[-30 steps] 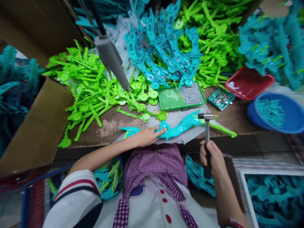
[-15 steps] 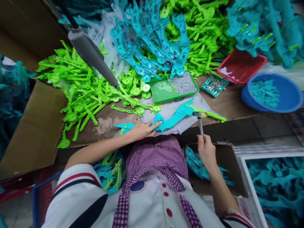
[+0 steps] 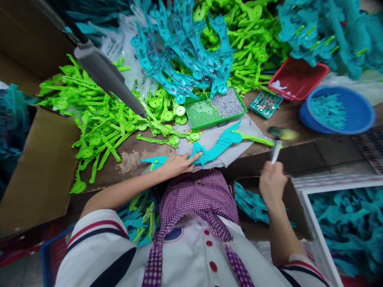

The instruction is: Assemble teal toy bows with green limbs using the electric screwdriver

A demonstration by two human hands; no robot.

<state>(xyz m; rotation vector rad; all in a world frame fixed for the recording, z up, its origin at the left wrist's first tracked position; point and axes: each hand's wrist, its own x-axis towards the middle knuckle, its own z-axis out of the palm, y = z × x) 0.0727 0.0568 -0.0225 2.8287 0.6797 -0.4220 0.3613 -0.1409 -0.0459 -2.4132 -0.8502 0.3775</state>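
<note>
2 bare hands worked over the front of a scuffed brown tabletop (image 3: 128, 161). The left grip (image 3: 176, 164) lay flattened and unclosed on a teal part (image 3: 220, 149), its index finger stretched onto the part's middle. That part rested on grey cloth (image 3: 249, 129) near the front edge, 1 green arm (image 3: 257, 139) jutting from its right end. The right grip (image 3: 273, 181) was closed firmly around a hammer (image 3: 275, 152), whose blurred head hung near that arm's tip.

Behind the cloth sat a green tray (image 3: 220, 120) of tiny grey pieces; to its right were a small teal tray (image 3: 257, 114), a red tray (image 3: 302, 81) and a blue bowl (image 3: 357, 113) holding teal bits. Green pieces (image 3: 98, 119) heaped the left side, under a hanging grey tool (image 3: 109, 75). Below, at right, a carton (image 3: 299, 211) and a white-rimmed crate (image 3: 318, 237) held more teal parts, beside grey floor tiles (image 3: 311, 153).
</note>
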